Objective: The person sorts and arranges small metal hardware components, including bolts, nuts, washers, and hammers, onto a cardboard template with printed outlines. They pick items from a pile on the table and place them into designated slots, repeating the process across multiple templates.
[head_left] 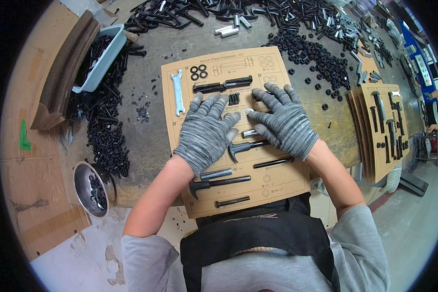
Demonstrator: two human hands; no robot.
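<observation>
Both my hands wear grey striped gloves and rest on a brown cardboard sheet [297, 180] printed with outlines. My left hand [204, 129] lies with fingers extended, fingertips below a pair of long black bolts [209, 88]. My right hand [284, 117] lies flat, one fingertip at a small pale round piece [249, 111] near the middle. Between the hands are small black screws [234, 99], a silver tube [249, 133] and a black hammer-shaped pin [236, 150]. A silver open-ended wrench [178, 92] and black rings [198, 73] sit higher up. Another tube [216, 173], hammer-shaped pin [224, 182] and bolt [232, 201] lie below.
At left, a pale blue bin [118, 31] spills black bolts, and a metal bowl [85, 194] holds small black parts. Black nuts [311, 56] are heaped at the far right. Similar filled sheets [367, 134] stack at right. Another person's hand [435, 128] shows at the right edge.
</observation>
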